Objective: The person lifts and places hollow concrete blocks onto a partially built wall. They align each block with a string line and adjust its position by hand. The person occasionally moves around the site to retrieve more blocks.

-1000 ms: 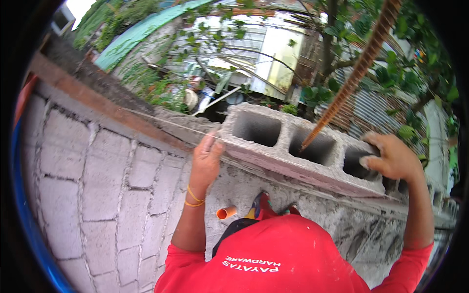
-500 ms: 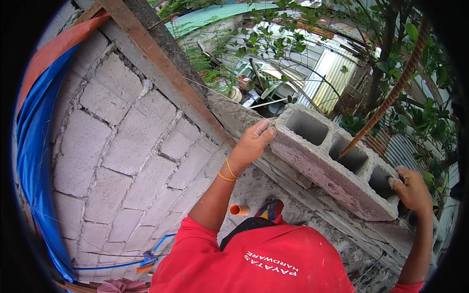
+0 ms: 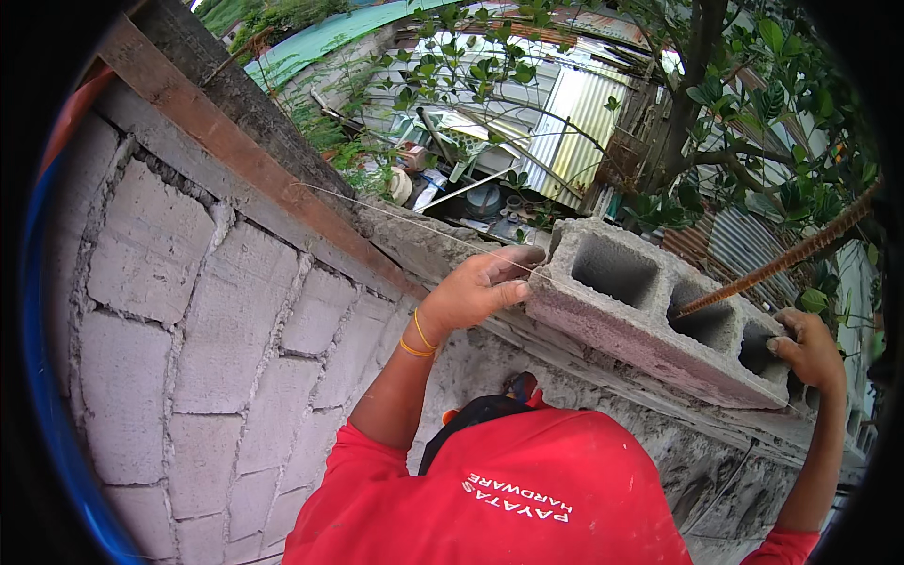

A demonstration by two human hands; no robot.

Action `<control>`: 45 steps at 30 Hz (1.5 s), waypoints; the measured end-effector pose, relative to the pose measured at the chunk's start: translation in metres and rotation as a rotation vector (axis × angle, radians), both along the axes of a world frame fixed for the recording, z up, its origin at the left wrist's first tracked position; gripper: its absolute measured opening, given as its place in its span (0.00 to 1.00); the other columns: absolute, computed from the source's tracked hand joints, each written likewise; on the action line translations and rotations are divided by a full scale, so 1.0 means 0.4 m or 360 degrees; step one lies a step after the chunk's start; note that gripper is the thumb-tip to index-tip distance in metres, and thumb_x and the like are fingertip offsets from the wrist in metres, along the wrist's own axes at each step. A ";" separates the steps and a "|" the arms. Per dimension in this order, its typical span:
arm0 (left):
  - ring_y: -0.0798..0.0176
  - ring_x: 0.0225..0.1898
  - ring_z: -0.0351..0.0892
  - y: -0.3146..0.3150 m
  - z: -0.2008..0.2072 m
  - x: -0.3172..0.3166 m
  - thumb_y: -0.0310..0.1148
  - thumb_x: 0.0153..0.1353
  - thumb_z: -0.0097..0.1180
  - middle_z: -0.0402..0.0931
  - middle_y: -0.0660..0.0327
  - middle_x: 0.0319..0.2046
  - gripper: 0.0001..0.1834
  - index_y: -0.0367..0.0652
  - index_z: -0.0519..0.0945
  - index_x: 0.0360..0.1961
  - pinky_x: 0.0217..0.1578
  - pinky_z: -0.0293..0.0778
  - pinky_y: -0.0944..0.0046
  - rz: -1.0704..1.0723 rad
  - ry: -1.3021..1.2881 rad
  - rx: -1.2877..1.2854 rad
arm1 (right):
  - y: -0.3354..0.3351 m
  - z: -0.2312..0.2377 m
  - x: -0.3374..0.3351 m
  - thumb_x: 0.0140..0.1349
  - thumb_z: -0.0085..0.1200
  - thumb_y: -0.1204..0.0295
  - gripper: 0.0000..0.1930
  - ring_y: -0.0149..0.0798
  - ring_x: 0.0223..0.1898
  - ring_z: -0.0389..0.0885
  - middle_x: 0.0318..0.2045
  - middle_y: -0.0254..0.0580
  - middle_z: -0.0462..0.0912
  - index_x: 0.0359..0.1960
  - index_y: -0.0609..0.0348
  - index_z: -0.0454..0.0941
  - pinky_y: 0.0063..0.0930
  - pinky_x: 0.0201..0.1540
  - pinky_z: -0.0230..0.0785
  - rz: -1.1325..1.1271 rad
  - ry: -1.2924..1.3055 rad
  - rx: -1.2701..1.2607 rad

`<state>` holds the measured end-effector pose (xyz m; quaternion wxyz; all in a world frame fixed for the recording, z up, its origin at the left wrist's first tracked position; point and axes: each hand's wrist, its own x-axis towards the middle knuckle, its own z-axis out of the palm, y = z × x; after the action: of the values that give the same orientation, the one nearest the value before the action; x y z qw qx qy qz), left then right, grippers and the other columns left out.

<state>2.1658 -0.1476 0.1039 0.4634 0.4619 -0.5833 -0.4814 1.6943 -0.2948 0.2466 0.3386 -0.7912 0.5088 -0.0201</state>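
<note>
A grey hollow concrete block [image 3: 640,339] with open cells facing up sits along the top of a low wall in front of me. My left hand [image 3: 478,287] is at the block's left end, thumb at the near corner and fingers reaching behind that end. At the other end, my right hand [image 3: 812,353] grips the block, its thumb over the rim of the last cell. A rusty steel reinforcing bar [image 3: 791,259] slants into the middle cell. Past my left hand runs a thin taut string [image 3: 405,214], reaching the block's near edge.
On the left stands a block wall [image 3: 231,348] with rough mortar joints, edged by a brown wooden board [image 3: 235,141]. A blue tarp [image 3: 58,443] hangs at the far left. Leafy branches [image 3: 753,104] and corrugated metal sheets [image 3: 565,132] lie beyond the low wall.
The view has swung, and the block lies more level in it. Its left end now stands farther from the wooden board. My left hand's fingers have straightened at that end; the right keeps its grip.
</note>
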 end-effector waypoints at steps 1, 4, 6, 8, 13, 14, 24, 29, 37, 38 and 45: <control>0.60 0.60 0.74 -0.011 0.003 0.021 0.37 0.69 0.59 0.76 0.52 0.59 0.30 0.31 0.69 0.66 0.61 0.70 0.59 -0.0025 -0.0026 -0.0005 | -0.001 0.001 0.003 0.53 0.62 0.75 0.15 0.42 0.36 0.80 0.33 0.50 0.82 0.41 0.71 0.78 0.33 0.45 0.71 0.0026 0.0041 -0.0068; 0.57 0.63 0.74 -0.052 0.003 0.063 0.33 0.68 0.58 0.75 0.52 0.61 0.29 0.31 0.69 0.67 0.62 0.70 0.58 -0.0120 0.0167 0.0034 | 0.000 0.003 0.004 0.51 0.62 0.75 0.17 0.43 0.37 0.80 0.34 0.51 0.82 0.42 0.71 0.79 0.33 0.47 0.71 0.0105 0.0173 -0.0179; 0.57 0.64 0.73 -0.088 -0.004 0.082 0.28 0.67 0.56 0.75 0.52 0.61 0.26 0.33 0.70 0.66 0.63 0.70 0.57 -0.0101 0.0096 0.0100 | -0.002 0.004 0.003 0.50 0.63 0.74 0.17 0.43 0.38 0.80 0.35 0.51 0.83 0.43 0.70 0.79 0.34 0.47 0.71 0.0103 0.0182 -0.0170; 0.54 0.65 0.72 -0.131 -0.007 0.096 0.31 0.64 0.60 0.73 0.51 0.63 0.30 0.31 0.69 0.66 0.67 0.64 0.56 -0.0182 -0.0070 0.0169 | -0.001 0.008 0.004 0.51 0.64 0.73 0.18 0.44 0.38 0.81 0.35 0.52 0.83 0.43 0.69 0.79 0.34 0.47 0.72 0.0051 0.0280 -0.0173; 0.52 0.57 0.78 -0.225 -0.021 0.076 0.31 0.56 0.61 0.79 0.46 0.55 0.30 0.35 0.74 0.61 0.60 0.71 0.59 -0.0452 -0.0684 0.0069 | 0.009 0.018 0.021 0.51 0.66 0.74 0.17 0.36 0.36 0.79 0.33 0.45 0.83 0.43 0.68 0.80 0.31 0.45 0.72 -0.0135 0.0218 -0.0059; 0.51 0.56 0.79 -0.245 -0.024 0.071 0.31 0.55 0.61 0.80 0.46 0.53 0.29 0.36 0.74 0.60 0.59 0.71 0.59 -0.0533 -0.0748 0.0091 | 0.011 0.019 0.024 0.51 0.67 0.74 0.17 0.36 0.36 0.79 0.33 0.45 0.83 0.43 0.68 0.80 0.31 0.45 0.72 -0.0178 0.0200 -0.0027; 0.54 0.49 0.82 -0.348 -0.088 0.055 0.31 0.54 0.64 0.83 0.48 0.49 0.23 0.39 0.81 0.53 0.52 0.75 0.58 -0.0952 -0.1040 -0.0083 | 0.014 -0.003 0.000 0.54 0.66 0.64 0.21 0.51 0.44 0.84 0.40 0.52 0.86 0.47 0.61 0.82 0.40 0.50 0.73 -0.0116 0.0363 -0.0231; 0.52 0.58 0.77 -0.371 -0.121 0.081 0.33 0.51 0.68 0.78 0.47 0.57 0.31 0.39 0.78 0.58 0.61 0.69 0.59 -0.1073 -0.1135 0.0037 | 0.006 -0.008 -0.003 0.54 0.66 0.64 0.20 0.52 0.44 0.84 0.41 0.52 0.86 0.48 0.60 0.82 0.40 0.49 0.73 -0.0096 0.0451 -0.0212; 0.50 0.61 0.74 -0.388 -0.230 0.156 0.37 0.47 0.72 0.77 0.47 0.59 0.36 0.39 0.78 0.60 0.63 0.67 0.59 -0.0887 -0.0850 0.0373 | 0.023 -0.003 0.000 0.55 0.65 0.65 0.20 0.58 0.46 0.82 0.41 0.54 0.85 0.48 0.60 0.82 0.44 0.50 0.73 -0.0055 0.0524 -0.0326; 0.50 0.61 0.75 -0.383 -0.237 0.165 0.36 0.48 0.72 0.77 0.47 0.59 0.35 0.39 0.78 0.59 0.63 0.68 0.59 -0.0831 -0.0777 0.0458 | 0.024 -0.003 0.001 0.55 0.65 0.65 0.20 0.58 0.45 0.83 0.41 0.54 0.85 0.48 0.60 0.82 0.44 0.49 0.73 -0.0026 0.0540 -0.0344; 0.52 0.59 0.76 -0.397 -0.217 0.153 0.36 0.50 0.70 0.78 0.48 0.58 0.33 0.38 0.79 0.59 0.61 0.69 0.59 -0.1047 -0.0860 0.0361 | 0.006 0.005 0.037 0.52 0.68 0.62 0.26 0.56 0.50 0.83 0.46 0.54 0.86 0.52 0.59 0.82 0.44 0.54 0.75 -0.0102 0.0808 -0.0179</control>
<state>2.2269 -0.3065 0.0172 0.0626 0.4089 -0.7430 -0.5262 1.7091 -0.2923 0.2484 0.1548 -0.7720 0.6003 0.1403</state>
